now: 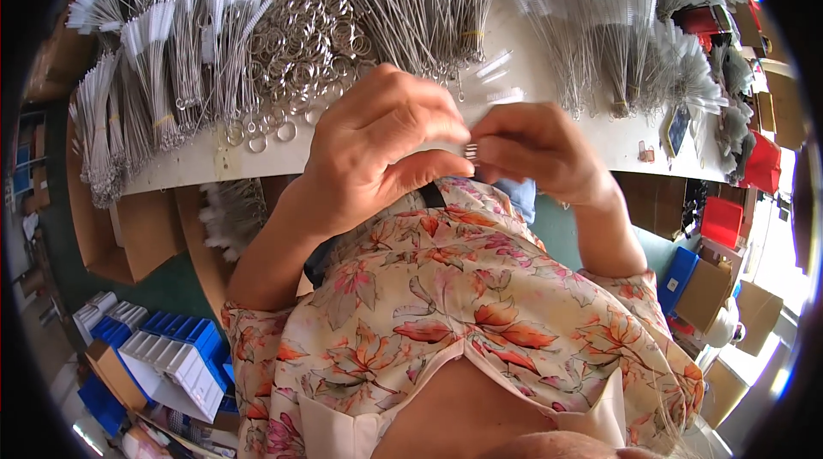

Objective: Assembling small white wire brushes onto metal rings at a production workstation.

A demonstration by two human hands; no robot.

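Note:
My left hand (377, 146) and my right hand (544, 150) meet in front of my chest, near the table's edge. Between their fingertips shows a short stack of small shiny metal loops (471, 153); whether these are rings or wire ends is too small to tell. My left thumb and fingers curve round to it in a loose pinch. The right fingers are bent and pressed together at its other side. Just beyond my hands lie loose brushes with clear bristles (495, 67). Behind my left hand spreads a heap of metal split rings (313, 43).
Bundles of thin wire-handled brushes stand on the white table (591, 146) at left (201, 39), centre (420, 9) and right (613, 48). Cardboard boxes (146, 232) stand below at left, near blue and white plastic trays (176, 356). Red containers (723, 221) are at right.

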